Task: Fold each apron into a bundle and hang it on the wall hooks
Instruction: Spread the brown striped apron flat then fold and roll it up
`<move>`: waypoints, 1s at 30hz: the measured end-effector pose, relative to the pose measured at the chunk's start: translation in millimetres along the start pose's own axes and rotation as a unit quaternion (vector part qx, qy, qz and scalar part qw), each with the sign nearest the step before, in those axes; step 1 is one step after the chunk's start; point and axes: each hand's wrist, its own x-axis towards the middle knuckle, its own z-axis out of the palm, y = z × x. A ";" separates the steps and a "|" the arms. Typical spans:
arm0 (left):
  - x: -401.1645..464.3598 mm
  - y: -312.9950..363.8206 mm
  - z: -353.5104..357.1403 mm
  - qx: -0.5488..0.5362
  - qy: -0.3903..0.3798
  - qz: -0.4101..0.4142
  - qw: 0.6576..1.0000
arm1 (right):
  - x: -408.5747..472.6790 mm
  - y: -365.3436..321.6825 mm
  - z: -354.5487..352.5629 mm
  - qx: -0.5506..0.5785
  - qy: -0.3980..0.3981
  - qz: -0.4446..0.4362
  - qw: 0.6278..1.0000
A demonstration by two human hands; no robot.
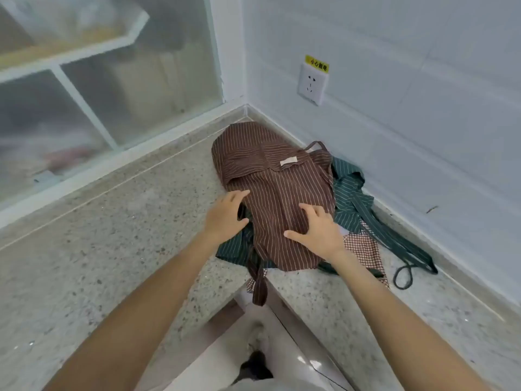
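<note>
A brown striped apron (pixel 270 170) lies spread on the speckled counter (pixel 141 210) in the corner, its strap hanging over the counter's inner edge. Under it lie a dark green striped apron (pixel 352 198) and a red checked apron (pixel 363 246). My left hand (pixel 225 218) sits at the brown apron's left edge, fingers curled round a fold of dark cloth. My right hand (pixel 318 230) rests on the brown apron's lower part with spread, bent fingers pressing the fabric. No wall hooks are in view.
A frosted glass partition (pixel 112 88) with a white frame runs along the counter's left back. A white tiled wall on the right carries a socket (pixel 313 84) with a yellow label. The green apron's long straps (pixel 406 266) trail toward the right wall. Floor shows below the counter edge.
</note>
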 end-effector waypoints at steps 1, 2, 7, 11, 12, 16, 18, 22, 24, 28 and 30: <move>11.1 -5.1 2.6 0.016 -0.005 0.008 1.000 | 7.9 -8.5 6.3 -0.016 -0.006 0.000 1.000; 22.2 -11.6 5.4 0.030 -0.007 0.011 0.999 | 17.5 -17.3 14.3 -0.032 -0.006 0.000 0.999; 66.2 -43.4 25.2 0.044 -0.018 0.071 0.996 | 58.2 -62.6 61.8 -0.122 -0.015 0.001 0.992; 85.6 -64.7 27.5 0.006 0.037 0.154 0.987 | 84.9 -53.8 50.4 -0.070 0.101 -0.009 0.992; 92.0 -71.1 25.9 -0.005 0.030 0.161 0.986 | 89.0 -48.6 39.5 -0.008 0.128 -0.003 0.992; 123.3 -87.5 15.5 -0.030 0.017 0.115 0.993 | 96.9 -20.6 -18.2 0.107 0.179 0.029 0.978; 146.4 -84.2 8.7 -0.027 0.018 0.107 0.994 | 102.2 -1.9 -39.3 0.134 0.183 0.058 0.972; 197.0 -60.1 -1.0 0.009 -0.027 0.148 0.989 | 109.6 24.4 -46.5 0.087 0.127 0.073 0.985; 218.8 -47.1 -0.2 0.069 -0.076 0.184 0.978 | 111.6 30.3 -41.2 -0.002 0.061 0.094 0.994; 251.3 -29.9 18.7 0.155 -0.159 0.251 0.942 | 120.8 38.1 -29.7 -0.116 0.013 0.162 0.980; 259.8 -24.2 28.3 0.163 -0.197 0.275 0.927 | 125.4 39.6 -26.3 -0.126 0.021 0.185 0.974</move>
